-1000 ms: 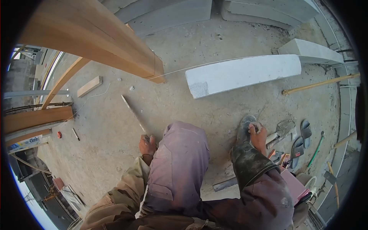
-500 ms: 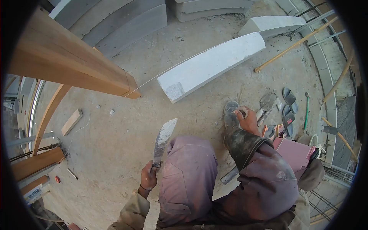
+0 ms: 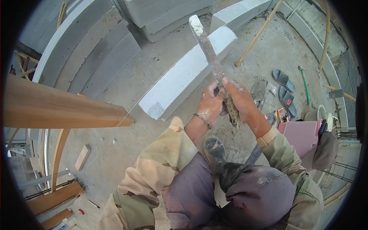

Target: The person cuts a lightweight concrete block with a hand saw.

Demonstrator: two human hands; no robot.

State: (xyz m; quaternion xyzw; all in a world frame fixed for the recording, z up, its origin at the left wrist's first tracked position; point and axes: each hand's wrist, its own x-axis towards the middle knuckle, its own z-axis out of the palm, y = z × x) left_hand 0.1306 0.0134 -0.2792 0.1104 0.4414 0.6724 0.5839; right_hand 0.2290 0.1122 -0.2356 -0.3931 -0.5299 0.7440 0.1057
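A long machete (image 3: 209, 51), its blade crusted with whitish material near the tip, points up and away in front of my body. Both hands meet around the base of its blade and its worn, rough handle (image 3: 232, 115). My left hand (image 3: 209, 100), wearing a wrist cord, is closed on it from the left side. From the right, my right hand (image 3: 241, 99) is also closed on it, with the thumb along the blade base. Fingers underneath are partly hidden. Beyond the hands, a long white block (image 3: 180, 78) lies on the ground, overlapped by the blade in view.
A wooden beam (image 3: 65, 103) juts in from the left. Stacked grey blocks (image 3: 103, 53) stand behind. To the right are a trowel (image 3: 259, 92), sandals (image 3: 286, 97), a green-handled hammer (image 3: 304, 86) and a pink container (image 3: 299, 136). My boot (image 3: 214, 149) rests below the hands.
My left hand has brought the machete up from beside my left knee to the middle. My right hand has left the boot and joined it on the machete. The view has shifted.
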